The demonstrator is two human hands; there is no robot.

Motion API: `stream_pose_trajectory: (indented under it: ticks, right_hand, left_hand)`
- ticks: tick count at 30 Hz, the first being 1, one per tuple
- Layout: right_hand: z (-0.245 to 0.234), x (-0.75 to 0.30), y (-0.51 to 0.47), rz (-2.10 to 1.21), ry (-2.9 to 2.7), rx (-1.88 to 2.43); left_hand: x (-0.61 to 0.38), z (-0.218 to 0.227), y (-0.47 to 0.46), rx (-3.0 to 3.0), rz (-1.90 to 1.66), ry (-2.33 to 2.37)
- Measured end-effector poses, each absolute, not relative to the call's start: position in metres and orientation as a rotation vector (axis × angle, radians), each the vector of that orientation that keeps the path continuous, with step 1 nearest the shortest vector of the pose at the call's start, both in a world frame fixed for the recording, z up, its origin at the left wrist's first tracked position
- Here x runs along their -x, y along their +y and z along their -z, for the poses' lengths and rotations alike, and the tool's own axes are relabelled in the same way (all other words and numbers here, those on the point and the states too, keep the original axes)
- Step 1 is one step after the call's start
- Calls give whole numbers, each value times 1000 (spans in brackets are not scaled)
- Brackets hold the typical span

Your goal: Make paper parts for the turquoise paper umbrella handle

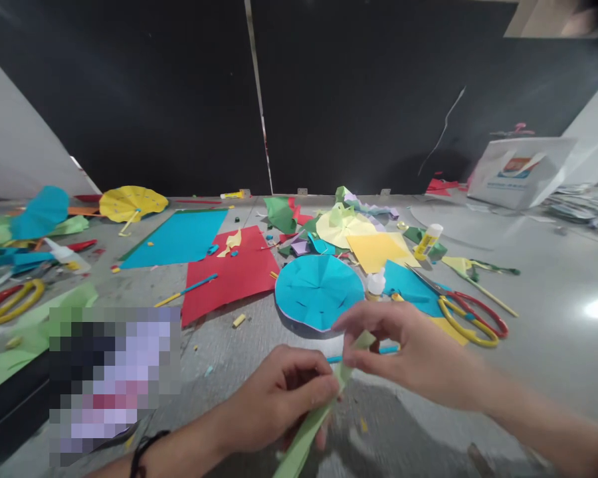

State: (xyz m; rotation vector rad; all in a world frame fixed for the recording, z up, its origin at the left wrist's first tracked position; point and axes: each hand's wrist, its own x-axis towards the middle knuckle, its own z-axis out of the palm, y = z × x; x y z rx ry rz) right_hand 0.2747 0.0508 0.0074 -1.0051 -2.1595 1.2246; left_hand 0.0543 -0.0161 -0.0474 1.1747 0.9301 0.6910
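A light green folded paper strip [306, 435] runs up from the bottom edge between my two hands. My left hand [284, 392] is closed around its middle, thumb on top. Near the strip's upper end, my right hand [389, 338] pinches it between thumb and fingers. Just beyond my hands lies a round blue pleated paper disc [319, 289] with a pale rim. Partly behind my right hand are a white-capped bottle [376, 284] and a thin blue stick [335, 359]. Scissors with red and yellow handles [466, 318] rest to the right.
Red paper [229, 279], blue paper [179, 236] and yellow paper [381, 250] lie across the grey surface. A glue stick [428, 241] stands at the right, near a white bag [521, 172]. Further left are a yellow paper parasol [132, 203] and more scissors [17, 302]. A dark panel [179, 99] closes off the back.
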Motion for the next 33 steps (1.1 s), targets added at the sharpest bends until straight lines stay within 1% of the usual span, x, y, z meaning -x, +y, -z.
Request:
stream_pose_trajectory:
  ticks: [3, 5, 8, 13, 18, 33]
  right_hand:
    - [1, -264, 54, -1499, -1826, 957]
    - [9, -260, 54, -1605, -1688, 935]
    - [18, -256, 52, -1604, -1627, 925]
    - [26, -255, 49, -1611, -1683, 912]
    - [31, -256, 48, -1627, -1753, 869]
    - [32, -257, 45, -1712, -1734, 799]
  left_hand:
    - [-56, 48, -17, -1154, -829, 938]
    - [-57, 47, -18, -1155, -892, 950]
    - [-59, 48, -18, -1159, -866, 964]
    - [-64, 52, -17, -1225, -760, 1017]
    - [-63, 52, -18, -1223, -826, 1039]
    - [-64, 45, -20, -1383, -857, 1172]
